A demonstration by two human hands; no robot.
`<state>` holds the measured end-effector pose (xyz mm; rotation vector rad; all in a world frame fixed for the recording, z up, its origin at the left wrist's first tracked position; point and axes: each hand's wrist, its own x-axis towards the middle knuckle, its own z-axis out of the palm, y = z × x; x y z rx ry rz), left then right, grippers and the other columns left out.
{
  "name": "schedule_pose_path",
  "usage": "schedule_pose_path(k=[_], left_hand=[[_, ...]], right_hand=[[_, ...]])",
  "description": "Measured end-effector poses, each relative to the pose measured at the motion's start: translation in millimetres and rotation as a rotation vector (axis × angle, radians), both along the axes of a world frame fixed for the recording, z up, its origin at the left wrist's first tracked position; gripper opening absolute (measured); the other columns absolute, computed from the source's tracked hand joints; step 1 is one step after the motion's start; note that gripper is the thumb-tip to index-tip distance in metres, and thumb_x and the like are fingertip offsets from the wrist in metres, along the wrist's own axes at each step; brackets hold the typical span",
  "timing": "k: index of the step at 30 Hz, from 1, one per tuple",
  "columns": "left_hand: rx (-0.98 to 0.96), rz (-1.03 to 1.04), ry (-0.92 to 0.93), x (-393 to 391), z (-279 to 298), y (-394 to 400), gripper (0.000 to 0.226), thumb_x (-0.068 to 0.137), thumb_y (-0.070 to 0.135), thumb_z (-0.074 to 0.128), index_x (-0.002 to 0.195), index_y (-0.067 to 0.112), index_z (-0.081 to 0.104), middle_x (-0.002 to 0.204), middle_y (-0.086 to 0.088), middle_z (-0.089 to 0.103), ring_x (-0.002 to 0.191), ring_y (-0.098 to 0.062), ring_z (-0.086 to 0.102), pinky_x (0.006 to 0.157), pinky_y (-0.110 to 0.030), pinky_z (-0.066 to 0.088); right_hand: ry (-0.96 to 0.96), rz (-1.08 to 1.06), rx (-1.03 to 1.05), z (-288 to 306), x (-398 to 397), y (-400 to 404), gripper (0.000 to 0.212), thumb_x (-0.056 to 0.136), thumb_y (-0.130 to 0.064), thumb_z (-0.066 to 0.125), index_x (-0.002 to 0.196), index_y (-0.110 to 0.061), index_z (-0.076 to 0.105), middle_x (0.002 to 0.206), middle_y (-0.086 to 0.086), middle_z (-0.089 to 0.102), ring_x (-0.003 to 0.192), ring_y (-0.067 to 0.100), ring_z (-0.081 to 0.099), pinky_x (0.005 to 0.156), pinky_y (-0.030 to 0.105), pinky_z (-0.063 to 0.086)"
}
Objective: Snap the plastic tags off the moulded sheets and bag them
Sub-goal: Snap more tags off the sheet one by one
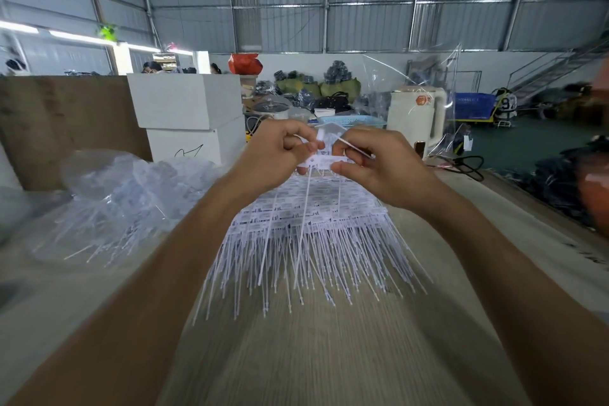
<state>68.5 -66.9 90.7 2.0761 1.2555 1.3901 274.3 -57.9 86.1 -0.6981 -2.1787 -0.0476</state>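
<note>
1. Two hands meet at the centre of the frame, both gripping a small strip of white tags [324, 160] held just above the table.
2. Curled fingers and thumb of the left hand [280, 155] pinch the strip's left end.
3. Thumb and forefinger of the right hand [384, 163] pinch its right end; a thin white stem [354, 147] crosses that hand's fingers.
4. Long tails [304, 208] hang from the strip toward the stack below.
5. Moulded sheets [309, 227] lie stacked mid-frame on the wooden table [329, 356], tails fanned toward the lower edge.
6. Clear bags [108, 204] of loose tags sit at left.
7. White boxes [188, 109] stand at upper left, a cream kettle [417, 115] at upper right.
</note>
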Motion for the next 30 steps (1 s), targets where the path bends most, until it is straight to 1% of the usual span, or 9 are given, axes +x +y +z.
schedule_pose_path(k=[4, 7, 11, 16, 21, 23, 26, 28, 30], left_hand=[[-0.029, -0.013, -0.035, 0.6, 1.6, -2.5, 0.009, 0.095, 0.004, 0.065, 0.101, 0.002, 0.071, 0.078, -0.010, 0.075, 0.059, -0.012, 0.061, 0.058, -0.026, 0.054], [-0.034, -0.063, 0.015, 5.8, 1.9, -7.0, 0.016, 0.094, -0.005, 0.061, 0.091, 0.006, 0.073, 0.065, -0.006, 0.063, 0.051, -0.006, 0.054, 0.052, -0.017, 0.044], [-0.048, -0.112, 0.004, 10.0, 0.9, -9.2, 0.022, 0.099, -0.001, 0.057, 0.094, 0.015, 0.072, 0.078, -0.001, 0.069, 0.059, 0.001, 0.056, 0.058, -0.012, 0.047], [-0.032, -0.132, 0.031, 5.3, 2.5, -9.1, 0.014, 0.100, 0.013, 0.060, 0.098, 0.011, 0.074, 0.090, -0.029, 0.067, 0.066, -0.014, 0.053, 0.065, -0.022, 0.046], [-0.008, -0.189, 0.056, 9.4, -0.1, -8.6, 0.015, 0.100, 0.016, 0.060, 0.100, 0.008, 0.073, 0.091, -0.034, 0.065, 0.071, -0.024, 0.052, 0.069, -0.033, 0.045], [-0.005, -0.166, 0.089, 9.0, -1.7, -6.5, 0.013, 0.099, 0.013, 0.061, 0.104, 0.006, 0.071, 0.092, -0.031, 0.067, 0.074, -0.027, 0.057, 0.073, -0.040, 0.050], [0.019, -0.108, 0.137, 6.6, -4.1, -4.5, 0.012, 0.098, 0.013, 0.062, 0.100, 0.010, 0.073, 0.085, -0.024, 0.069, 0.069, -0.026, 0.059, 0.071, -0.042, 0.052], [0.039, -0.059, 0.149, 5.0, -5.0, -3.6, 0.015, 0.099, 0.012, 0.060, 0.093, 0.012, 0.074, 0.069, -0.016, 0.066, 0.060, -0.024, 0.050, 0.060, -0.036, 0.042], [0.056, 0.009, 0.108, 0.4, -3.9, -2.0, 0.018, 0.100, 0.013, 0.059, 0.089, 0.015, 0.073, 0.053, 0.003, 0.057, 0.057, -0.023, 0.046, 0.060, -0.030, 0.037]], right_hand=[[-0.083, -0.069, 0.168, -1.5, -3.5, -1.1, 0.023, 0.090, -0.008, 0.070, 0.080, -0.016, 0.051, 0.073, -0.015, 0.039, 0.064, 0.011, 0.040, 0.060, 0.033, 0.037], [-0.049, -0.055, 0.218, -1.6, -7.1, -1.8, 0.020, 0.086, 0.006, 0.062, 0.081, -0.014, 0.062, 0.081, -0.013, 0.044, 0.067, 0.015, 0.047, 0.060, 0.035, 0.042], [0.132, -0.015, -0.024, 0.8, -6.3, 0.0, 0.017, 0.091, -0.008, 0.070, 0.095, -0.021, 0.060, 0.071, -0.014, 0.045, 0.063, 0.003, 0.044, 0.059, 0.021, 0.034], [0.285, 0.060, -0.275, -4.2, -1.0, 3.7, 0.024, 0.090, -0.020, 0.076, 0.110, -0.017, 0.063, 0.067, -0.001, 0.039, 0.059, 0.010, 0.037, 0.060, 0.028, 0.037], [0.266, 0.052, -0.367, -11.9, -4.9, 5.0, 0.017, 0.091, -0.026, 0.074, 0.101, -0.014, 0.068, 0.075, 0.013, 0.054, 0.067, 0.028, 0.043, 0.066, 0.032, 0.038], [0.242, 0.035, -0.409, -14.7, -4.6, 5.7, 0.017, 0.092, -0.028, 0.072, 0.098, -0.012, 0.071, 0.084, 0.023, 0.060, 0.072, 0.033, 0.046, 0.068, 0.033, 0.037], [0.218, 0.040, -0.477, -16.4, 1.9, 8.0, 0.013, 0.093, -0.027, 0.071, 0.093, -0.015, 0.075, 0.083, 0.021, 0.062, 0.066, 0.011, 0.047, 0.061, 0.022, 0.036], [0.185, 0.068, -0.527, -18.5, 8.9, 11.5, 0.008, 0.093, -0.020, 0.071, 0.090, -0.017, 0.078, 0.084, 0.009, 0.071, 0.063, 0.001, 0.053, 0.058, 0.009, 0.038], [0.130, 0.095, -0.601, -25.5, 12.5, 15.9, 0.010, 0.092, -0.016, 0.071, 0.088, -0.017, 0.080, 0.085, -0.002, 0.075, 0.069, 0.007, 0.064, 0.066, 0.012, 0.045]])
